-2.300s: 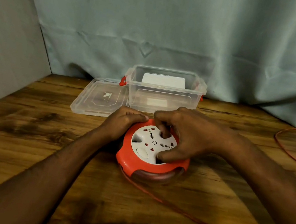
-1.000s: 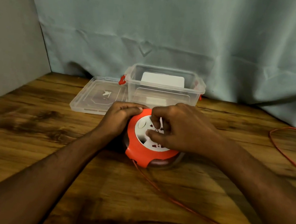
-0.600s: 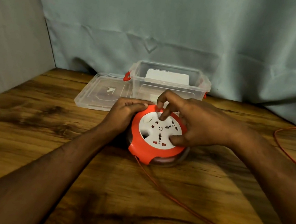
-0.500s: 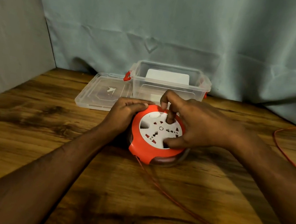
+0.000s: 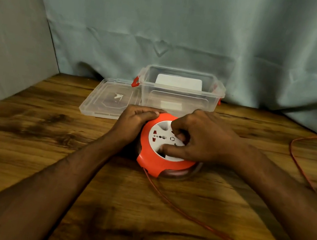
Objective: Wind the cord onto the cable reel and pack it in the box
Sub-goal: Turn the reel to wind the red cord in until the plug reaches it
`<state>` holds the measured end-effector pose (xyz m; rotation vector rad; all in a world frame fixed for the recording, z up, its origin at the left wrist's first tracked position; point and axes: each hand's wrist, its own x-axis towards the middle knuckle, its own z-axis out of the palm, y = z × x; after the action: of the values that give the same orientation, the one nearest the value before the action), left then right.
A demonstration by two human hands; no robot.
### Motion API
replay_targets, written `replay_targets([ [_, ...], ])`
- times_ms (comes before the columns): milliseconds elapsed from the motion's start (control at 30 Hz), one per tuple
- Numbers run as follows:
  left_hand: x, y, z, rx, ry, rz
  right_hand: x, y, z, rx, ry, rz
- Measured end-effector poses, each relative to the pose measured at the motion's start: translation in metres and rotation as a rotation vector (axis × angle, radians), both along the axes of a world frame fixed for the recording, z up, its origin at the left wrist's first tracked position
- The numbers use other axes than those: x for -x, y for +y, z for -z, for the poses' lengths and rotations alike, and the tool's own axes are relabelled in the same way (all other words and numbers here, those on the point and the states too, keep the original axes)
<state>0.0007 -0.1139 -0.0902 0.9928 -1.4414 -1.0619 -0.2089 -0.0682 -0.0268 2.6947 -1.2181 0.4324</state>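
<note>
An orange cable reel (image 5: 156,165) with a white socket face lies flat on the wooden table (image 5: 25,140). My left hand (image 5: 134,122) grips its left rim and holds it steady. My right hand (image 5: 196,138) sits on the white face with curled fingertips and thumb pressed into its recesses. A thin orange cord (image 5: 189,218) leaves the reel's front edge, runs to the lower right and loops back along the right side (image 5: 296,162). Behind the reel stands the clear plastic box (image 5: 180,94), open, with red latches.
The box's clear lid (image 5: 108,101) lies flat to the left of the box. A white object (image 5: 179,81) shows inside or behind the box. A grey-blue cloth (image 5: 188,31) hangs behind the table and along the left side.
My right hand has turned the white face round, its fingers shifting from the top toward the left and front. Some cord has been drawn in. The left hand kept its grip.
</note>
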Motion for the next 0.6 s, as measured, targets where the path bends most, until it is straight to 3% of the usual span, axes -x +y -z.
replay_targets([
  [100,0.0,0.001,-0.001,-0.016,0.044,0.011,0.001,0.001,-0.004,-0.031,-0.026,-0.053],
  [233,0.0,0.004,-0.004,0.012,0.037,0.052,0.009,-0.006,-0.015,-0.235,-0.138,-0.177],
  [433,-0.002,0.006,-0.005,0.024,-0.04,0.097,0.016,-0.015,-0.014,-0.379,-0.019,-0.119],
  [600,-0.002,0.006,-0.006,0.028,-0.072,0.112,0.018,-0.015,-0.015,-0.439,-0.046,-0.118],
])
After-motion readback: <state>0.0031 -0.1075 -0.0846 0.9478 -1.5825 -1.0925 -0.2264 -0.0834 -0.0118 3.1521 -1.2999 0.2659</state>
